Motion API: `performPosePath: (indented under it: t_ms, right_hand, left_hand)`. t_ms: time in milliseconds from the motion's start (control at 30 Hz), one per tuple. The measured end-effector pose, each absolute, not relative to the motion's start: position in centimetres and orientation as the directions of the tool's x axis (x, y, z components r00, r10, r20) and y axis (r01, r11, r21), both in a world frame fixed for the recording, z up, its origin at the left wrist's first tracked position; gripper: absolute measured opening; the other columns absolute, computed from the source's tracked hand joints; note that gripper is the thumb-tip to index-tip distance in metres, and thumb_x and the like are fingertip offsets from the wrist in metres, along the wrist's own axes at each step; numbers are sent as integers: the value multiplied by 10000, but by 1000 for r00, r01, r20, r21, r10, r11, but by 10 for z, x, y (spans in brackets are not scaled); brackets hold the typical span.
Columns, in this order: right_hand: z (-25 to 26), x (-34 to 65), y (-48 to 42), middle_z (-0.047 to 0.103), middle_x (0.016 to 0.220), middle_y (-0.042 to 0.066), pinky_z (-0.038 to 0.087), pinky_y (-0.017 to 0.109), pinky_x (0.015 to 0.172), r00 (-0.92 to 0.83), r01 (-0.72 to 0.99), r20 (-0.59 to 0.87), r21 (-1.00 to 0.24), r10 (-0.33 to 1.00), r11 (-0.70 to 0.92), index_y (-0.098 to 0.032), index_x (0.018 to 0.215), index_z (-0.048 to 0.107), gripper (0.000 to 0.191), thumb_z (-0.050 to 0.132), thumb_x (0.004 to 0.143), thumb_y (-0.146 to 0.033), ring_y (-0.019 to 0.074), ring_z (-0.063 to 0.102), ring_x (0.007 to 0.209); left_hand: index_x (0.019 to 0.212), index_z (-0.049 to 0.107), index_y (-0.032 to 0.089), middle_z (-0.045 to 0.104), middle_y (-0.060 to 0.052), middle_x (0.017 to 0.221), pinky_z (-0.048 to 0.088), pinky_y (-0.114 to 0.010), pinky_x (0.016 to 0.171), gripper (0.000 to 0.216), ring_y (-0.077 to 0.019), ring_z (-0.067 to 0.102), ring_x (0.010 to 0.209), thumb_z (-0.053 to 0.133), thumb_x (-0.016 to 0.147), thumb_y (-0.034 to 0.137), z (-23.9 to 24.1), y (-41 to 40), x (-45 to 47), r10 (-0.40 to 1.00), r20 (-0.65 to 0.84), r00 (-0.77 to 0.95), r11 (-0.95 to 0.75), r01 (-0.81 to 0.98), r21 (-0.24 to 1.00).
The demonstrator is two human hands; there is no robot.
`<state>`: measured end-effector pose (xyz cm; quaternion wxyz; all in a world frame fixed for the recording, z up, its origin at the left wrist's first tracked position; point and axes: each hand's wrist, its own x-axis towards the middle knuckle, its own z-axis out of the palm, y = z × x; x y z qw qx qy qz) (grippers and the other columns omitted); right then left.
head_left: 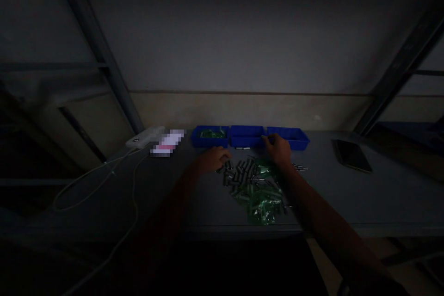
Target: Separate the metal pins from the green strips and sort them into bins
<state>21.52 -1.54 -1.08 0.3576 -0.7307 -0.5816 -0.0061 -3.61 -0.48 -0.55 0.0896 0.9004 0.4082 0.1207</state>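
Note:
My left hand [212, 159] rests low over the table with its fingers curled together at the left edge of a pile of small metal cylinders [244, 170]. Anything between those fingers is too dark to make out. At the front right corner of the middle blue bin [247, 142], my right hand [278, 148] has thumb and finger pinched together; what they hold, if anything, is too small to name. Green plastic bags [262, 206] with metal pieces in them lie in front of the pile. Two small pins [243, 148] lie just before the middle bin.
A left blue bin [210, 144] contains green bags; a right blue bin [296, 143] stands beyond my right hand. A lit phone [169, 143], a white device [144, 137] and cables [135, 185] lie left. A dark phone [353, 155] lies right. Metal uprights frame the table.

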Motion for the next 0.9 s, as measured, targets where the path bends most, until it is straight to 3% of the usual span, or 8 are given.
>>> performPosePath:
  t_ms: [167,367,533,667,800,900]
  right_hand:
    - [-10,215,-14,685,889,140,437,318,683,363,848,404,-517,840,-118,-170,1007,639,442,431,848,-526,247,639,832]
    - [-12,213,-10,689,846,124,438,308,659,367,853,422,-507,829,-119,-186,996,643,435,431,844,-535,235,644,797]
    - [-11,212,-9,682,879,139,439,326,671,365,852,400,-507,841,-129,-188,1015,635,403,440,851,-501,256,640,827]
    - [-10,212,-10,679,892,133,437,323,683,359,848,379,-513,853,-129,-189,1042,620,362,470,848,-455,250,635,834]
    - [-8,205,-17,678,843,105,424,291,675,271,858,401,-513,875,-31,-180,1060,604,340,461,858,-413,214,628,775]
    - [-5,189,-30,667,755,64,403,259,630,93,858,426,-492,900,145,-176,1065,595,314,470,858,-377,179,604,671]
  left_hand:
    - [960,653,211,626,-54,993,435,-288,861,350,-192,578,956,499,685,59,-1,-7,-41,718,92,690,-679,664,313]
    - [821,664,189,633,-62,912,457,-271,758,161,-189,600,836,587,680,166,-2,-8,-36,755,129,643,-639,675,368]
    - [733,632,172,628,-16,669,411,-233,565,108,-168,593,622,611,652,105,-7,-3,-42,838,133,529,-525,716,460]
    - [745,614,153,602,5,613,392,-228,549,93,-155,572,584,586,681,92,-9,1,-50,853,122,507,-504,744,439]
    - [827,602,163,627,-20,751,432,-242,622,130,-165,597,718,524,732,119,-4,-1,-44,837,219,502,-543,705,456]
    - [967,560,170,606,-7,757,454,-249,648,212,-149,604,718,494,766,154,0,-8,-30,824,294,484,-558,603,570]
